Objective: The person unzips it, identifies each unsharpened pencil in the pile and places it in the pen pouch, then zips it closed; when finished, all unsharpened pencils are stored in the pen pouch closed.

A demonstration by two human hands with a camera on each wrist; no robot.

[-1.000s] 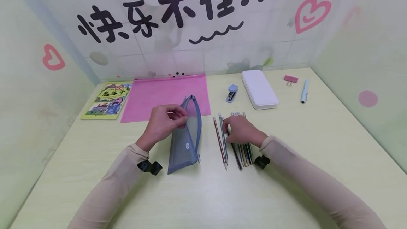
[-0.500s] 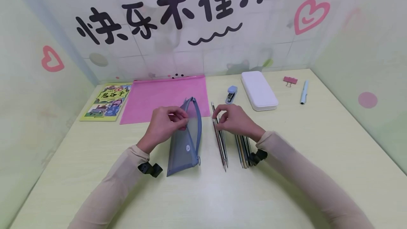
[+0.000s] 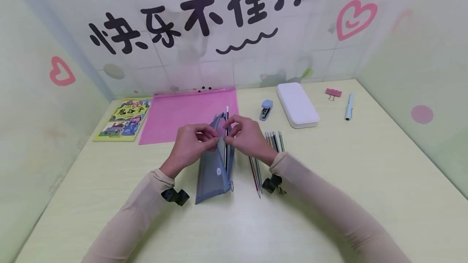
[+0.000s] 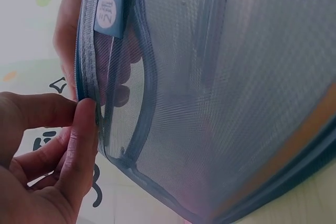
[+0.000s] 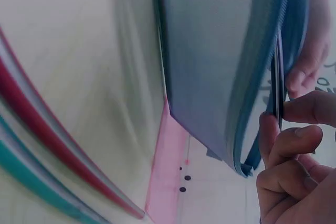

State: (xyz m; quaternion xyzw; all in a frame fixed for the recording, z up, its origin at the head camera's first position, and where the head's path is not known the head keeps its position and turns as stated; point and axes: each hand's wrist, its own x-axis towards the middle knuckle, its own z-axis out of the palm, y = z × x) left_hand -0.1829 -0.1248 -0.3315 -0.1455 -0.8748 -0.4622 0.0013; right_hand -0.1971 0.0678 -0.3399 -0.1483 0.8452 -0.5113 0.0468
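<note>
A blue-grey mesh zip pencil pouch (image 3: 212, 173) stands on the table with its mouth open. My left hand (image 3: 191, 143) pinches the left edge of that mouth, as the left wrist view also shows at the zip (image 4: 90, 66). Between thumb and fingers, my right hand (image 3: 246, 137) holds a dark pencil (image 3: 226, 153) upright at the opening, its lower part inside the pouch. Just right of the pouch lie a red pencil (image 3: 254, 177) and a green one (image 3: 258, 173), partly under the right forearm. Beyond them is a bunch of several pencils (image 3: 274, 139), mostly hidden by the right wrist.
Behind the pouch lies a pink folder (image 3: 183, 113), with a yellow book (image 3: 122, 121) to its left. A small blue stapler (image 3: 266, 110), a white case (image 3: 297, 104), a pink binder clip (image 3: 333, 92) and a light blue pen (image 3: 349, 106) lie at the back right.
My right hand has picked a dark pencil from the bunch and carried it left, over the red and green pencils, into the pouch's mouth. The left hand keeps its hold on the pouch.
</note>
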